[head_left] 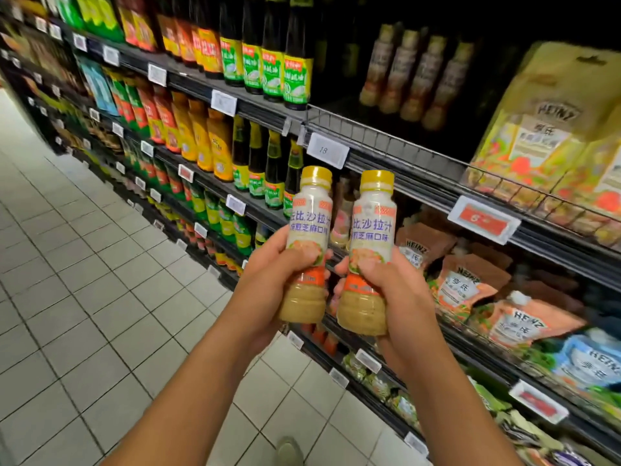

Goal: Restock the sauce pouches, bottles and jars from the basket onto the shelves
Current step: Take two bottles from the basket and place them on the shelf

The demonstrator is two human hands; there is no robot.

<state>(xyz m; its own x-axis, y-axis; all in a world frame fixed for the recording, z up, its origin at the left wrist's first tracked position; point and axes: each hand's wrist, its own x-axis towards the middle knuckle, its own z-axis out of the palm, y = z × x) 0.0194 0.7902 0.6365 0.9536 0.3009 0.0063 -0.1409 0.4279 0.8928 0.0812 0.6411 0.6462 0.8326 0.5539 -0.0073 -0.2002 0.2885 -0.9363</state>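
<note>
Far left of both grips: tiled floor [84, 297] and long shelves [255, 105] of dark bottles and bright pouches, already well stocked. Left hand [268, 284] wrapped tight around the lower half of the left dressing bottle [309, 243], fingers over the orange band, grip closed on it. Just right of that, nearly touching, the right dressing bottle [369, 250] clamped the same way in the right hand [393, 287], thumb across the label foot. Both bottles upright, long axis near vertical, yellow caps up, pale grainy sauce at the base, labels facing the camera; the right one leaning very slightly rightward at the cap. Above and right of the grips, behind a wire shelf rail [386, 139], a row of similar slim bottles [416, 72] in shadow, with dark space beside them: likely the slot for this pair, though too blurred to match the labels. Further right, Heinz pouches [470, 284] below the grips and a large Heinz pack [551, 129] above. Basket out of view, so remaining stock unknown. Judged stage: mid-task, two bottles lifted and carried at shelf height, neither yet placed; left to do, raising both over the rail, setting them down caps up with labels outward, then returning for more.
</note>
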